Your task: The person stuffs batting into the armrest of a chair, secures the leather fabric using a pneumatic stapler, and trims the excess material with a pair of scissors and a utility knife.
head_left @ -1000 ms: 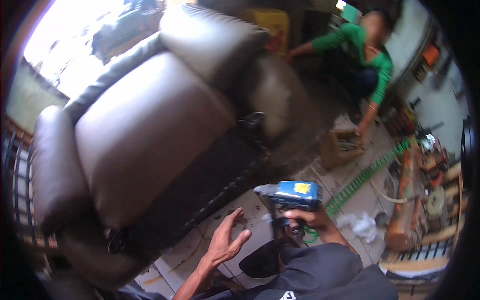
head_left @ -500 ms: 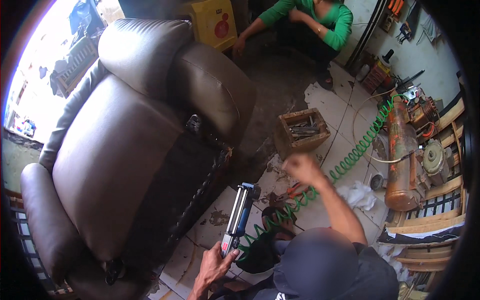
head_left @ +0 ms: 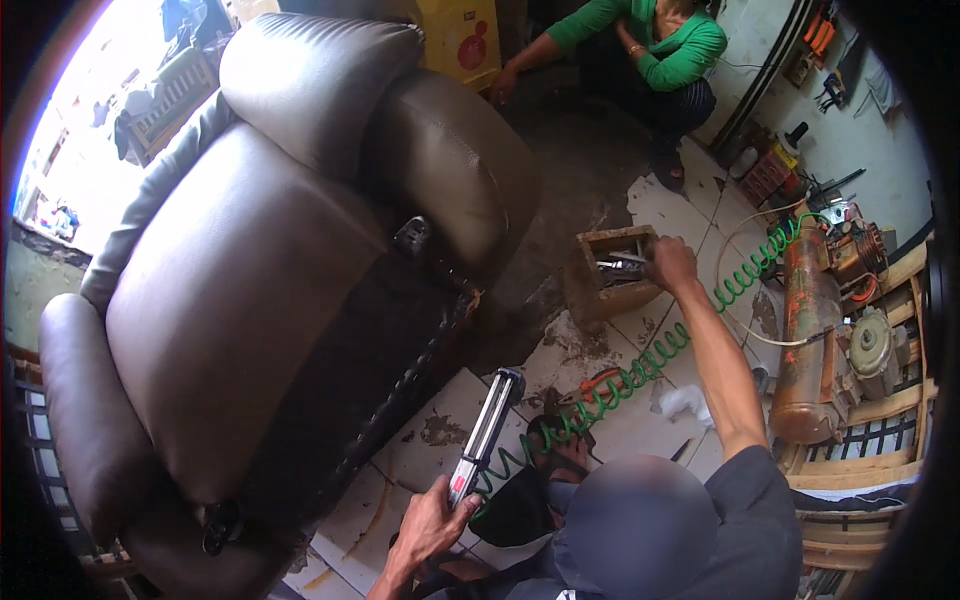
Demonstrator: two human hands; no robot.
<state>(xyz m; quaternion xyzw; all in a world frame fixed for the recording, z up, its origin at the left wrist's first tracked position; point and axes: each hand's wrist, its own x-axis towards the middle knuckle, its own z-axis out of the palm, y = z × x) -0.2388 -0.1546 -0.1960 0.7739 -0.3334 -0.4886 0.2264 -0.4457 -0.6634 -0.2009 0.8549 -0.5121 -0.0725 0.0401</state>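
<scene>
In the head view, the left hand (head_left: 432, 525) is wrapped around the lower end of a pneumatic gun (head_left: 487, 430), its fingers closed on it, with the long silver channel facing up and the dark far end pointing away over the tiled floor (head_left: 665, 208). A coiled green hose (head_left: 665, 348) runs from beside that hand up to the right, to a rusty compressor tank (head_left: 803, 375). The right hand (head_left: 673, 263) is at the right rim of an open wooden box (head_left: 618, 300) standing on the floor; its fingers are bent down there, and whether they grip anything cannot be told. Metal strips (head_left: 622, 264) lie inside the box, just left of that hand. Orange-handled pliers (head_left: 604, 383) lie near the hose, between the hands. To the left stands a brown upholstered armchair (head_left: 235, 280). Beyond the box a co-worker in green (head_left: 685, 55) squats, one hand beside a yellow stool (head_left: 462, 45).
</scene>
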